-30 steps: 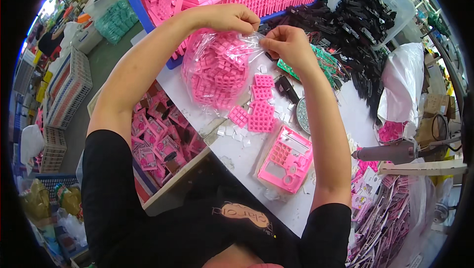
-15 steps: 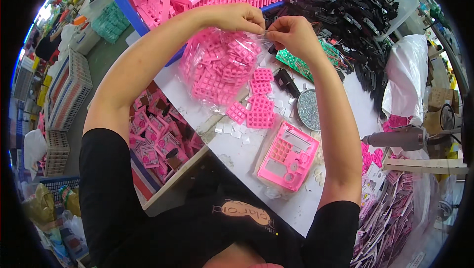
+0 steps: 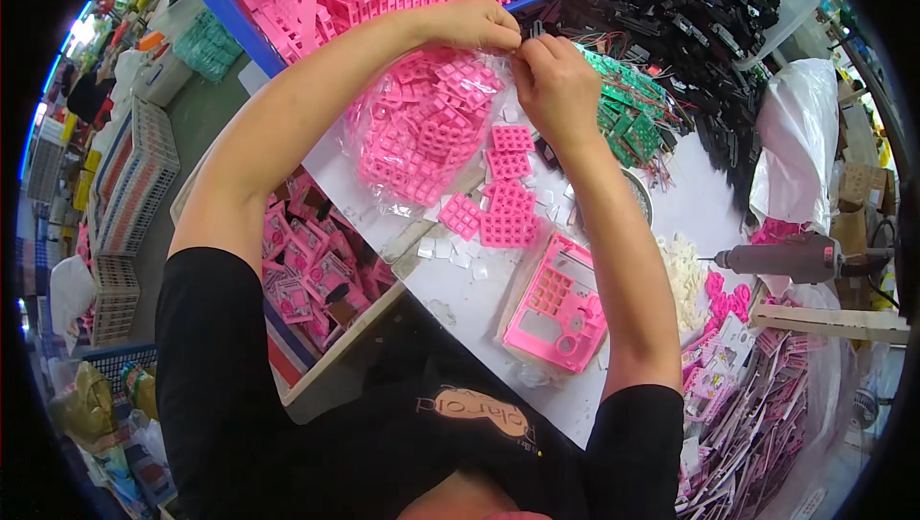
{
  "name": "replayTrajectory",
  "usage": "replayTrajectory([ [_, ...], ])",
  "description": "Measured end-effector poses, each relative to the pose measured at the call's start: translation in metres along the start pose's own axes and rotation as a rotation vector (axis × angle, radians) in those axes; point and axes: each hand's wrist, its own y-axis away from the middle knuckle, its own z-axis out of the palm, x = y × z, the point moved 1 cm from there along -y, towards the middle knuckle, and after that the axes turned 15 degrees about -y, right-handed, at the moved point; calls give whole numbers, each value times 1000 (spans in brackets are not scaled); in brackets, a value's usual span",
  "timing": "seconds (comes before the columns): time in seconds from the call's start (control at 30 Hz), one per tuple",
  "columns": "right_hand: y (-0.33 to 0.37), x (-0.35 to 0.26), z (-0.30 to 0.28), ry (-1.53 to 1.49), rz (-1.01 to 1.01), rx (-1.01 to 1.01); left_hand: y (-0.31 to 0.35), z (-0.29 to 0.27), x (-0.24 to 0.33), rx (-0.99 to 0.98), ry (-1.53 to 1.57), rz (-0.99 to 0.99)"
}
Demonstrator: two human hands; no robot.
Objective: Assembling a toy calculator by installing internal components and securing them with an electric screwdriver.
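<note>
A clear plastic bag (image 3: 422,132) full of pink button pads lies on the white table. At its far right end my left hand (image 3: 482,23) is closed with fingertips pinched on the gathered plastic. Meeting it there, my right hand (image 3: 560,89) is also closed on the plastic, its fingers curled; the exact grip is partly hidden. Loose pink button pads (image 3: 508,208) lie right of the bag, with small white squares around them. Nearer me sits a pink plastic casing (image 3: 556,304) in clear wrapping, partly behind my right forearm.
A blue crate (image 3: 225,17) of pink parts stands at the far side. Black parts (image 3: 709,31) and green circuit boards (image 3: 632,103) are heaped at the right. A round metal dish (image 3: 640,196) shows past my right forearm. An electric screwdriver (image 3: 781,259) hangs at right; a box of pink pieces (image 3: 311,276) sits below left.
My hands have come together, the right one turning and moving slightly left, its knuckles now upward. The bag's far end is drawn up between them. More of the green boards shows.
</note>
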Motion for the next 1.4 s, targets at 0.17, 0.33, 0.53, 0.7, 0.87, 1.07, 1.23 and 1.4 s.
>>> replayTrajectory([
  [0.17,15,-7,-7,57,-16,3,1,10,12,49,-200,9],
  [0.33,17,4,-7,-69,159,-50,-3,12,1,-3,-96,-37],
  [0.53,5,36,-19,-538,694,-284,-2,1,2,-147,-65,-48],
  [0.7,1,31,-15,-113,255,-303,-10,10,-17,-47,122,-44],
  [0.87,12,12,7,182,-3,-26,-6,5,-19,51,188,-95],
  [1.07,22,-2,6,149,76,26,-4,16,-24,17,250,-86],
  [1.23,9,24,-7,-450,585,-223,0,7,-25,-126,251,-104],
  [1.4,-12,30,-11,-433,530,-357,4,12,-39,-26,337,-80],
])
